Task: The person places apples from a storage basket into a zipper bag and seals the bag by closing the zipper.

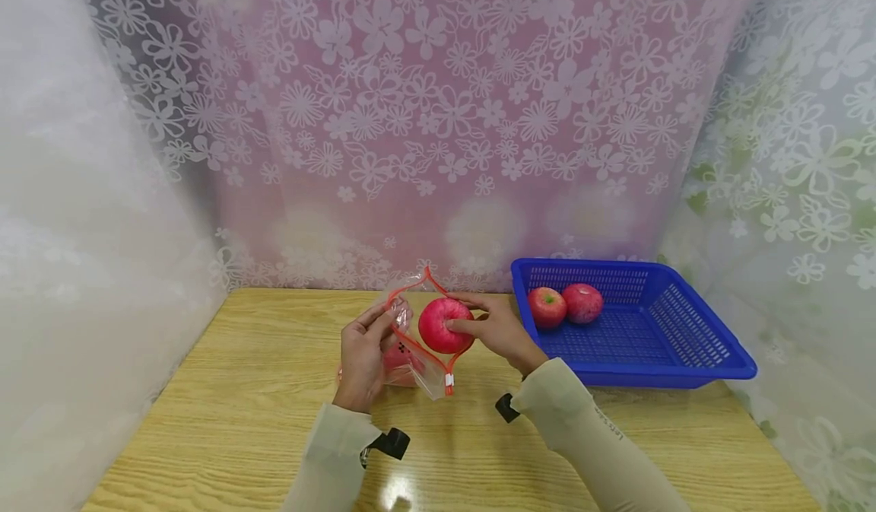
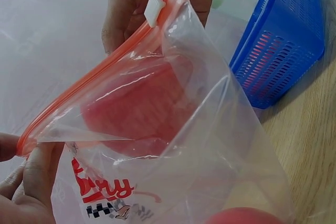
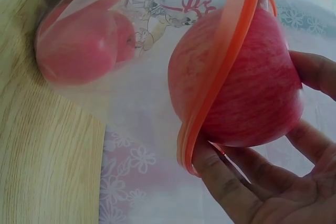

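A clear slider bag (image 2: 210,150) with an orange zip rim and a white slider has its mouth spread wide. My left hand (image 1: 363,356) pinches the rim on the left side. At the mouth, my right hand (image 1: 503,329) holds a red apple (image 1: 441,325), its fingers around the fruit. In the right wrist view that apple (image 3: 252,82) is partly past the orange rim, and a fingertip touches the rim. More red apples (image 3: 79,51) lie in the bottom of the bag, seen through the plastic.
A blue plastic basket (image 1: 657,375) stands on the right of the wooden table (image 1: 239,421). Two red apples (image 1: 546,308) sit in its left end. Flower-printed curtains (image 1: 438,116) hang behind the table and at both sides.
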Tool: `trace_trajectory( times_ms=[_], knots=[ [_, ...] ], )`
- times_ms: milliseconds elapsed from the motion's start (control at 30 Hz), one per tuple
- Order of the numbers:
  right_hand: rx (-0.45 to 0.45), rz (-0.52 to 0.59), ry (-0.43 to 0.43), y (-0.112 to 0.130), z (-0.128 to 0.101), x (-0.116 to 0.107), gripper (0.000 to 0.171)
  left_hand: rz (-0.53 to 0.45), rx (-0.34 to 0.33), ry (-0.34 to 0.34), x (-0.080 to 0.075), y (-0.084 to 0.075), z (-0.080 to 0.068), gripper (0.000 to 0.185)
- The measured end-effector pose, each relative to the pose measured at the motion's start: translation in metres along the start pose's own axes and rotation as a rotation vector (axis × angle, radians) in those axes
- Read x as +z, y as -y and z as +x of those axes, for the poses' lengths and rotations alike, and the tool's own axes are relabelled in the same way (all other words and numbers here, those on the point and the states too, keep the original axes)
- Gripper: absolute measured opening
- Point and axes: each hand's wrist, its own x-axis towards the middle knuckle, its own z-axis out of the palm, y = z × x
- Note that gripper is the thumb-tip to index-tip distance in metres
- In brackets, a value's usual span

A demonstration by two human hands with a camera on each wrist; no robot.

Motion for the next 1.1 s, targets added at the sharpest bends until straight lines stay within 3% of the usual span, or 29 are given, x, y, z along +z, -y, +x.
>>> trace_trajectory(
  times_ms=[600,1100],
  knots=[
    [-0.048,0.021,0.036,0.004,-0.006,-0.005,0.047,-0.007,0.017,-0.01,0.002,-0.001,-0.001,0.03],
    [-0.089,0.098,-0.002,0.002,-0.008,-0.03,0.037,0.02,-0.003,-0.023,0.002,-0.002,-0.002,0.03]
  ],
)
